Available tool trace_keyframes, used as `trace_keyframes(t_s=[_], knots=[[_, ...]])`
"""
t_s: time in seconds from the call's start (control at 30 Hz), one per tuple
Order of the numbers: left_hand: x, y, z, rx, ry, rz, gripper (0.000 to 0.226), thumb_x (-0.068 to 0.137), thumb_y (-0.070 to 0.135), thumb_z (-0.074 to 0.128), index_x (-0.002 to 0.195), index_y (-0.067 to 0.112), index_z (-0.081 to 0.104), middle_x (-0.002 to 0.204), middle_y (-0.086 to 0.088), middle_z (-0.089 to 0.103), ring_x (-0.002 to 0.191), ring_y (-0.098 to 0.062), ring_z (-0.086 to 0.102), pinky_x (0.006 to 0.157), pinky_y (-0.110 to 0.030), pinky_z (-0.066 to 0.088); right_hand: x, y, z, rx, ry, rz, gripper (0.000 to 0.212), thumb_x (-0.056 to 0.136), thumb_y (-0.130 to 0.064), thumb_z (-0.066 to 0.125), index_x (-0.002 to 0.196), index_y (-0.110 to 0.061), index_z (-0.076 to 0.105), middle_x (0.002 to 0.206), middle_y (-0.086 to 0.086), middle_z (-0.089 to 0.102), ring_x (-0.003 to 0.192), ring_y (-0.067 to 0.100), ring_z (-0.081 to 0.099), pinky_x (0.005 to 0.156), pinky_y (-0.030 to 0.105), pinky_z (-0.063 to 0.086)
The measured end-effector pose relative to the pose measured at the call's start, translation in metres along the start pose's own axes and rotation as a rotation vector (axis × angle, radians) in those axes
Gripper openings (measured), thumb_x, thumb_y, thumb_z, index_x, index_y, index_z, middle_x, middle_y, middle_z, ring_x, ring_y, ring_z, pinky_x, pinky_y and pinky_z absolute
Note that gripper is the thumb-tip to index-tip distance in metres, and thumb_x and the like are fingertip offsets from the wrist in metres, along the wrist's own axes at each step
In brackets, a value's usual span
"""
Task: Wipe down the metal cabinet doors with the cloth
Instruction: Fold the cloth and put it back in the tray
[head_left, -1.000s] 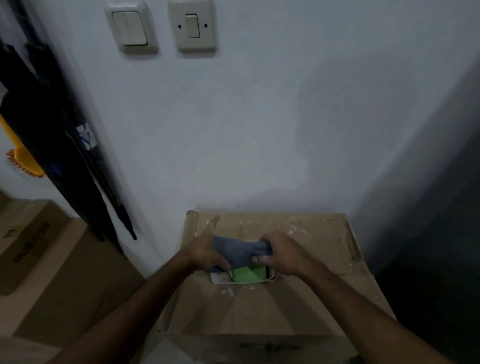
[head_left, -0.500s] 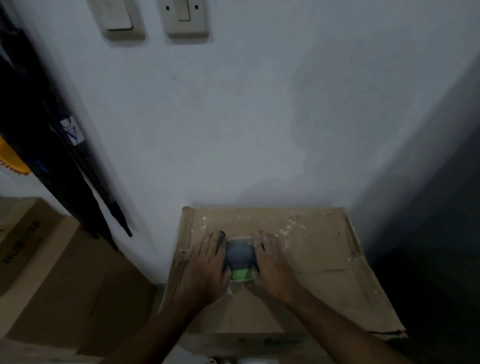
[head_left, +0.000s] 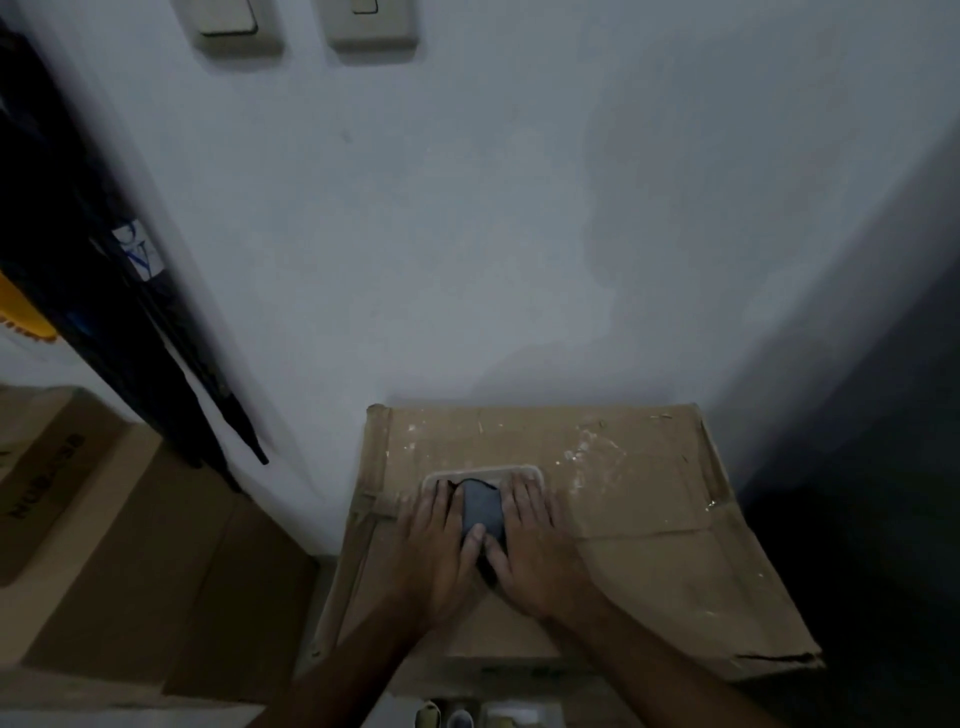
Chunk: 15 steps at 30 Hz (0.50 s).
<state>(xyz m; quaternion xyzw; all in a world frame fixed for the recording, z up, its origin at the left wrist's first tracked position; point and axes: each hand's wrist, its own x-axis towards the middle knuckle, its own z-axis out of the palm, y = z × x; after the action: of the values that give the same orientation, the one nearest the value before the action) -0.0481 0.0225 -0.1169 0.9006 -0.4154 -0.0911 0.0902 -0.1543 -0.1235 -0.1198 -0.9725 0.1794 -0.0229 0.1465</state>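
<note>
- Since half a second ago both hands have flattened further over the cloth; the green item seen under it then is now covered, and the view has dipped slightly, so the wall switches sit at the top edge.
- Near: left hand and right hand lie palm-down side by side on top of the cardboard box, fingers pointing far, thumbs almost touching.
- Hand state: both spread flat and pressing, not closed around anything. The cloth shows as a dark grey-blue patch between them, pinned under their inner edges.
- Cloth location: on the box top, inside or over a shallow pale tray; only the tray's far rim shows, so I cannot tell which.
- Handling judgement: soft, light, limp fabric, not fragile, unlikely to slip on cardboard. Best taken by bunching the middle into one palm, or pinching the far edge clear of the rim.
- Left: more cartons, with dark umbrellas leaning on the wall.
- Far: two wall switches.
- Right: a dark surface, too dim to identify; no metal cabinet doors clearly in view, so wiping appears not yet begun.
</note>
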Motion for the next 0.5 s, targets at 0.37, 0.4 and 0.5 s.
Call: trace_keyframes(t_s=[0.37,0.4,0.5], knots=[[0.020,-0.008,0.009,0.009,-0.116,0.111,0.102,0.085,0.065,-0.037,0.165,0.017,0.002,0.174,-0.004,-0.003,0.162,-0.021,0.001,0.132,-0.039,0.011,-0.002,-0.003,0.014,-0.068,0.022,-0.112,0.066,0.103,-0.040,0.035,0.161,-0.012,0.025,0.164,0.011,0.033,0.152,0.028,0.030,0.124,0.047,0.008],[0.021,-0.007,0.010,0.005,-0.109,0.110,0.101,0.086,0.065,-0.035,0.166,0.017,0.004,0.174,-0.003,-0.001,0.162,-0.020,0.001,0.132,-0.038,0.010,-0.001,-0.002,0.016,-0.085,0.034,-0.117,0.065,0.103,-0.041,0.033,0.161,-0.011,0.026,0.164,0.011,0.034,0.152,0.028,0.032,0.124,0.048,0.009],[0.022,-0.001,0.002,-0.022,-0.102,0.096,0.092,0.089,0.058,-0.017,0.167,0.016,0.007,0.175,-0.004,0.002,0.162,-0.018,0.003,0.131,-0.037,0.010,0.001,-0.003,0.010,-0.063,0.009,-0.102,0.067,0.103,-0.043,0.025,0.162,-0.011,0.019,0.167,0.011,0.026,0.155,0.027,0.023,0.125,0.045,0.000]])
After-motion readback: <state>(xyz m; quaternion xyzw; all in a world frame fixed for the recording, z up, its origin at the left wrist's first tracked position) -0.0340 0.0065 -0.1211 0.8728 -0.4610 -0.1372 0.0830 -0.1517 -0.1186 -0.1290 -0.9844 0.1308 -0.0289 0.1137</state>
